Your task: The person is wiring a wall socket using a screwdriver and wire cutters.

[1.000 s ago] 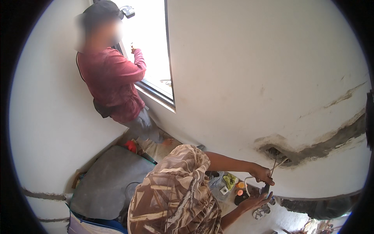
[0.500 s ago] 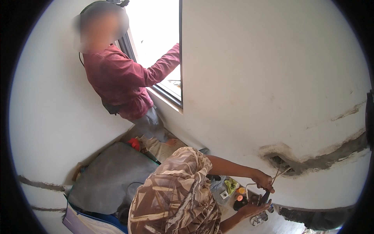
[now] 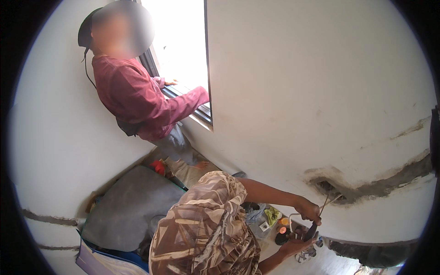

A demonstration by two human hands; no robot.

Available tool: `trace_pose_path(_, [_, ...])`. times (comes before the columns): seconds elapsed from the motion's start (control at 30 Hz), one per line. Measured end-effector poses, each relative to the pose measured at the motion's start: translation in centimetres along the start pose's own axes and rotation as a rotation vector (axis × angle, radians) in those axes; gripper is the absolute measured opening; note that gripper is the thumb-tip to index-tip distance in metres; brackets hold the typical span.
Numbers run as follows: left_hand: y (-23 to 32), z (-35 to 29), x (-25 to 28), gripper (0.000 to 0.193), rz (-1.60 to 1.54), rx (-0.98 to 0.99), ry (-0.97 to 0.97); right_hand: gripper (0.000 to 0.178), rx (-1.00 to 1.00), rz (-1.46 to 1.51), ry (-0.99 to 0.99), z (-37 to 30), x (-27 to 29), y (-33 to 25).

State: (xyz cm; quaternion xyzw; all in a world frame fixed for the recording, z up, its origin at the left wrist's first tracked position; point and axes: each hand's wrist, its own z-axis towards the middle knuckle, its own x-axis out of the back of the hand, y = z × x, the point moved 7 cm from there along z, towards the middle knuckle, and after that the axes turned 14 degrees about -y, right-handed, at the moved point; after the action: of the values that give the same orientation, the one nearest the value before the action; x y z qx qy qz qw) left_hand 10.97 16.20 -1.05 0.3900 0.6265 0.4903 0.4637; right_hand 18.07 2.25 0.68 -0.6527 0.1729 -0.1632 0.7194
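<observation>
My left hand (image 3: 310, 212) is closed beside the wall, its fingers pressed on thin wires (image 3: 325, 201) that run out of a rough hole (image 3: 328, 187). A white cable (image 3: 290, 222) bends down in a loop from this hand. Just below, my right hand (image 3: 297, 246) lies palm up, fingers curled round a dark narrow thing (image 3: 312, 232) whose upper end meets the left fingertips. Its exact kind is too small to tell. My patterned brown sleeve and shirt (image 3: 201, 224) cover much of the lower middle.
A co-worker in a red top (image 3: 133, 91) stands at the open window (image 3: 183, 46). A large grey sheet (image 3: 123, 211) lies at the left. Small items, with an orange cap (image 3: 284, 221) and a yellow-green packet (image 3: 273, 215), sit below my arms. A plastered groove (image 3: 389, 183) crosses the wall.
The co-worker has lowered the outstretched arm toward the window sill, and a second hand now shows there. My hands have barely moved, still together at the dark thing and the wires.
</observation>
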Motion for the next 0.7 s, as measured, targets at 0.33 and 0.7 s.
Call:
trace_pose_path(0.33, [1.5, -1.4, -0.9, 0.051, 0.167, 0.271, 0.069, 0.052, 0.141, -0.281, -0.15, -0.6, -0.6, -1.8])
trace_pose_path(0.7, [0.9, 0.0, 0.2, 0.059, 0.09, 0.321, -0.107, 0.035, 0.134, -0.196, -0.082, 1.9, -0.1, -1.9])
